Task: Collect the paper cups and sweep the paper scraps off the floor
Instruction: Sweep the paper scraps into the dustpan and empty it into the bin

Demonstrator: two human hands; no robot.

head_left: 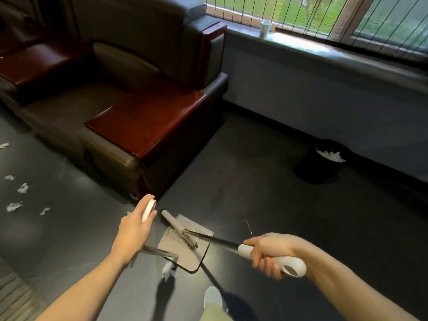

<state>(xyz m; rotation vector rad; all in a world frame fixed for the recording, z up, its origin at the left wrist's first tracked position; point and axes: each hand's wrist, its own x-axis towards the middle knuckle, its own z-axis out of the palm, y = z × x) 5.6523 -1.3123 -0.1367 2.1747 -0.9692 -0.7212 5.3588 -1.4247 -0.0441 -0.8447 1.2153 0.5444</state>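
Observation:
My left hand [134, 228] grips the white top of the dustpan's handle [148, 210]. The grey dustpan [185, 253] hangs low over the dark floor between my arms. My right hand [271, 253] grips the white handle of the broom [289, 265], whose black shaft runs left to the broom head [176, 228] lying across the pan. One paper scrap [168, 269] lies just by the pan's near edge. Several more paper scraps [22, 188] are scattered on the floor at far left. A white paper cup [265, 28] stands on the window sill at the back.
A dark leather armchair with red-brown wooden armrests [148, 121] fills the left and centre. A black waste bin [324, 165] holding white paper stands by the wall at right. My shoe [213, 297] is on the floor below the pan.

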